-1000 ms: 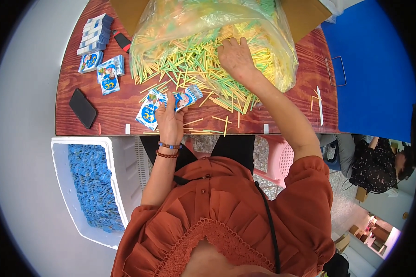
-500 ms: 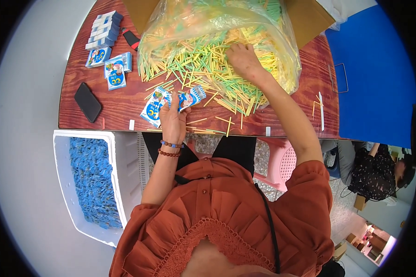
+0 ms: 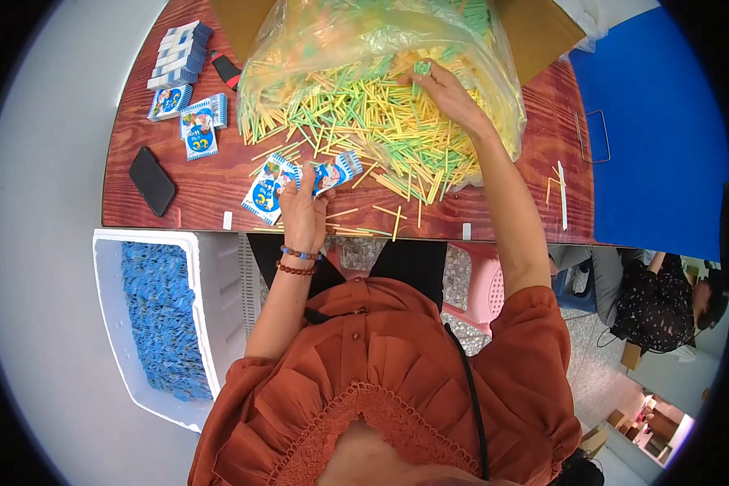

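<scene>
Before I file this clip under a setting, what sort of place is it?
Probably a small hand-packing workshop. A clear plastic bag spills yellow and green sticks over a wooden table, the left hand rests on small printed packets, and a white bin beside the table holds blue packets.

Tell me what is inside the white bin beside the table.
The white bin holds a heap of small blue packets, piled along its length. Whatever lies beneath them, and the bin's floor, is covered and cannot be seen.
</scene>
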`<state>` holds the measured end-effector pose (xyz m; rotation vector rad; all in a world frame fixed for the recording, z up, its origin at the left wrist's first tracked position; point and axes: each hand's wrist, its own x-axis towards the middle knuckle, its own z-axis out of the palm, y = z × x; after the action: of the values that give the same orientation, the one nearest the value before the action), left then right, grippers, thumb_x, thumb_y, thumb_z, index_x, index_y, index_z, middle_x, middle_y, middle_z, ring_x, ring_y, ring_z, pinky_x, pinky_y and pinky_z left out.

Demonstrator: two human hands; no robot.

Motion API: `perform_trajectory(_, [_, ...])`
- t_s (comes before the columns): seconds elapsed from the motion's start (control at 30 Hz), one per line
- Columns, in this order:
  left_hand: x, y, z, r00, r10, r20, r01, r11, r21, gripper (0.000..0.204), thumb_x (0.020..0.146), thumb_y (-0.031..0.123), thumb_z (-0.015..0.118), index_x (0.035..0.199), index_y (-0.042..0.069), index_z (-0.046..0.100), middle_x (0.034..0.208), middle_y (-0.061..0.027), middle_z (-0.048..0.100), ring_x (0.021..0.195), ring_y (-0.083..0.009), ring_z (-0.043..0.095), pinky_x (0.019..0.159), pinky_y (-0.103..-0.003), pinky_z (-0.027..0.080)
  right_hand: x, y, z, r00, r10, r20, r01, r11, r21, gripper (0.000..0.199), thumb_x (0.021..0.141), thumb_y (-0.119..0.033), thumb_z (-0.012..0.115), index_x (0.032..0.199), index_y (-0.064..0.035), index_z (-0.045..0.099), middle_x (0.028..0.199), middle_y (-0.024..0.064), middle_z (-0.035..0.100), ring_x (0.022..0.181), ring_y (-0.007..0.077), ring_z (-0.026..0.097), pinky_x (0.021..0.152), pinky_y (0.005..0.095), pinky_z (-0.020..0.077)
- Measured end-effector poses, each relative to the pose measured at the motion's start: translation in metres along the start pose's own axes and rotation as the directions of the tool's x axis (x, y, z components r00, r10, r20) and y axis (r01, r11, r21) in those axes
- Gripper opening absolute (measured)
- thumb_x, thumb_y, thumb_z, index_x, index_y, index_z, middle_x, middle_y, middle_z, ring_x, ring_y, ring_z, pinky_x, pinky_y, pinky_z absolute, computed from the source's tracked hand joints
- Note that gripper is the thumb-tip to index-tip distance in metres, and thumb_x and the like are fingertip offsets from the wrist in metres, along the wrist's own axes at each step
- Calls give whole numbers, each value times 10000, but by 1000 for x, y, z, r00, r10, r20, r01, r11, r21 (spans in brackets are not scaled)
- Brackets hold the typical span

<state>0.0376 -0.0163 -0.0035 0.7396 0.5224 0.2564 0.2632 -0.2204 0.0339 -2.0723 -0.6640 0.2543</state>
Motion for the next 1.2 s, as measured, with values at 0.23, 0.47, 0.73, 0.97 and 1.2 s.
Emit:
perform_trajectory(0.23, [2, -1, 2, 999, -14, 30, 15, 999, -33, 194, 962, 243, 594, 862, 79, 623, 839, -18, 652, 726, -105, 586, 619, -270, 483, -3, -19, -12, 992, 42, -118, 30, 838, 546, 239, 1009, -165, 426, 1138, -2, 546, 1127, 143, 646, 1107, 242, 572, 1019, 398, 415])
perform_trajectory(0.47, [17, -13, 13, 986, -84, 146, 117, 963, -244, 199, 948, 238, 614, 878, 54, 591, 819, -34, 623, 714, -131, 555, 648, -275, 477, -39, -63, 38, 949, 129, -288, 214, 407, 888, 154, 1013, -93, 377, 1101, 7, 454, 1083, 230, 624, 1153, 363, 568, 1031, 445, 421])
perform_trajectory(0.73, [11, -7, 25, 994, 50, 100, -32, 984, -174, 199, 961, 249, 592, 927, 54, 599, 876, -37, 652, 729, -121, 590, 627, -258, 481, -80, -118, 86, 941, 57, -332, 297, 324, 898, 156, 1028, -133, 380, 1129, -41, 455, 1075, 195, 624, 1203, 359, 536, 1041, 451, 394])
perform_trajectory(0.97, [-1, -1, 36, 993, 93, 66, -85, 989, -121, 202, 981, 253, 554, 969, 58, 603, 927, -35, 659, 793, -131, 616, 681, -280, 501, -80, -116, 101, 942, 78, -328, 242, 518, 820, 174, 1029, -140, 379, 1155, -41, 445, 1157, 241, 602, 1138, 275, 567, 958, 389, 465])
perform_trajectory(1.2, [6, -8, 30, 988, 157, 5, -155, 977, -148, 197, 983, 248, 551, 980, 57, 598, 932, -41, 661, 811, -137, 623, 674, -287, 503, -75, -131, 112, 916, 117, -384, 292, 461, 838, 200, 1038, -213, 393, 1133, -43, 440, 1142, 157, 630, 1188, 227, 535, 1025, 356, 386])
